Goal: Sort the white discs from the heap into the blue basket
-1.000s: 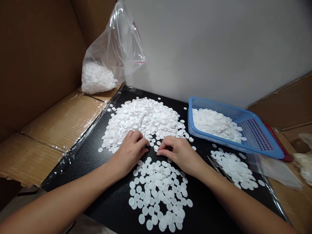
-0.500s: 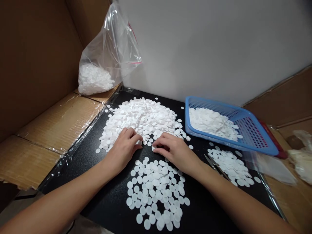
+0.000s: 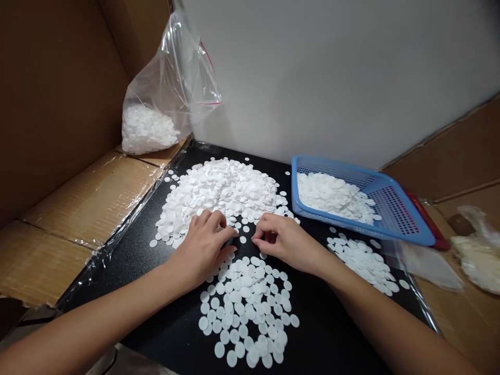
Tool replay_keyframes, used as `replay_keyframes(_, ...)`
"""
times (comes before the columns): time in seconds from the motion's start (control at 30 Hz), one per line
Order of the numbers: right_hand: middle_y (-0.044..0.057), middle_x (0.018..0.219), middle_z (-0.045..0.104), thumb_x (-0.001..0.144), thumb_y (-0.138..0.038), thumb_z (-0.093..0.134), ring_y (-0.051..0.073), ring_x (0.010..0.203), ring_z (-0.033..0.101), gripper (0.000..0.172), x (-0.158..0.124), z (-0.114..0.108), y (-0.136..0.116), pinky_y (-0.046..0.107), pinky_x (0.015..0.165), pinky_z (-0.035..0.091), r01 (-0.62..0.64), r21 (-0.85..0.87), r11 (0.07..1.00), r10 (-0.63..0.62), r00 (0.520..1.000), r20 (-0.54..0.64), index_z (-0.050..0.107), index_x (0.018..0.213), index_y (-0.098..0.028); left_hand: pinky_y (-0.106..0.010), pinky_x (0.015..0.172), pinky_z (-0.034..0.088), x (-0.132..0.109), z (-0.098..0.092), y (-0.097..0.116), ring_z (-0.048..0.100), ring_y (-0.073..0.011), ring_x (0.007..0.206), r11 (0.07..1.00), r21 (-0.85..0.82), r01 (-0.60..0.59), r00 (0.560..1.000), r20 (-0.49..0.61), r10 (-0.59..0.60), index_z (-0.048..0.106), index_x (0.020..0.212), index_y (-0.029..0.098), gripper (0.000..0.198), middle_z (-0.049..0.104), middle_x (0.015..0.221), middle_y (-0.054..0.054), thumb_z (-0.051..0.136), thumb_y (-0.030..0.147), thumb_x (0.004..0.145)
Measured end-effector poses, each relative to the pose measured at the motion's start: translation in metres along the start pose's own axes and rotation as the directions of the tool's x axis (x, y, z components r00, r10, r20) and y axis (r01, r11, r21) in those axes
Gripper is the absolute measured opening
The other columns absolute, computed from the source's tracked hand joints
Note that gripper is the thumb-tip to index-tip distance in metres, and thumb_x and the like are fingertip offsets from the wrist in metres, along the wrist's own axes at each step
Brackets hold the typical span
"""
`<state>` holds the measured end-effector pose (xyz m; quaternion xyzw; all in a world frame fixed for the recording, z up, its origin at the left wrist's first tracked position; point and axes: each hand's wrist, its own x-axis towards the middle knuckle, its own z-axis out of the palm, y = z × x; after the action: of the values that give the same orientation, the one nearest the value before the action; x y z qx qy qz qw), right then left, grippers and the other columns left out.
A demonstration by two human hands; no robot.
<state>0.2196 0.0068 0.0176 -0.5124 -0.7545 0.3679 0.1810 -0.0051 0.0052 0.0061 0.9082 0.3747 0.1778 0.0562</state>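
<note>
Small white discs lie in a large heap [image 3: 222, 182] and in a looser spread [image 3: 250, 307] nearer to me on the black tabletop [image 3: 156, 323]. Between them, at the heap's front edge, is my left hand [image 3: 205, 242]. Its fingers are curved, with a gap between thumb and forefinger, and I see nothing held there. My right hand [image 3: 287, 239] is just across from it, with thumb and forefinger pinched together. Whatever the pinch holds, if anything, does not show. A loose white disc [image 3: 242, 240] lies between the hands.
A blue basket [image 3: 363, 229] holding more discs stands at the right, partly over a red tray [image 3: 433, 229]. Another small disc pile [image 3: 365, 263] is by my right forearm. A clear bag [image 3: 150, 127] of discs rests on cardboard [image 3: 94, 192] at the back left.
My left hand has come slightly nearer to me, onto the upper edge of the near spread. My right thumb and forefinger have closed together. The view has shifted slightly.
</note>
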Motion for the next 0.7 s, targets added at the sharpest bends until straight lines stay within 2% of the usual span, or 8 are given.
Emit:
replay_keyframes(0.23,0.000,0.070,0.061,0.081,-0.020,0.060,0.013,0.061,0.052,0.015,0.002,-0.014,0.000,0.025,0.055,0.039,-0.050,-0.010,0.999,0.049,0.994,-0.100,0.061,0.066,-0.019,-0.037,0.076,0.030,0.013,0.005,-0.001,0.044,-0.0264,0.092,0.985,0.175,0.013,1.000,-0.009,-0.012,0.063,0.094,0.017,0.006,0.056,0.100,-0.009,0.063,0.016,0.088)
replay_keyframes(0.43,0.001,0.074,0.066,0.082,-0.017,0.059,0.014,0.063,0.058,0.009,-0.002,-0.015,0.000,0.024,0.055,0.040,-0.099,-0.086,0.991,0.105,0.993,0.063,0.065,0.076,-0.019,-0.036,0.074,0.027,0.012,0.010,-0.004,0.043,-0.0244,0.090,0.997,0.081,0.017,0.999,-0.046,-0.013,0.064,0.090,0.019,0.004,0.055,0.097,-0.007,0.064,0.016,0.089)
replay_keyframes(0.57,0.001,0.074,0.065,0.084,-0.016,0.057,0.014,0.063,0.057,0.009,-0.003,-0.013,-0.001,0.024,0.055,0.040,-0.099,-0.133,0.986,0.113,0.989,0.096,0.065,0.080,-0.019,-0.036,0.075,0.027,0.009,0.007,-0.003,0.044,-0.0246,0.092,1.000,0.002,0.017,1.000,-0.024,-0.016,0.065,0.089,0.020,0.006,0.056,0.097,-0.006,0.068,0.016,0.087)
replay_keyframes(0.7,0.000,0.070,0.062,0.082,-0.013,0.054,0.012,0.058,0.052,0.011,-0.003,-0.014,-0.002,0.023,0.051,0.035,-0.098,-0.167,0.981,0.116,0.988,0.100,0.061,0.075,-0.019,-0.037,0.077,0.028,0.005,0.005,-0.004,0.044,-0.0240,0.094,0.997,-0.066,0.039,0.999,0.008,-0.038,0.067,0.085,0.020,0.005,0.055,0.097,-0.005,0.068,0.016,0.087)
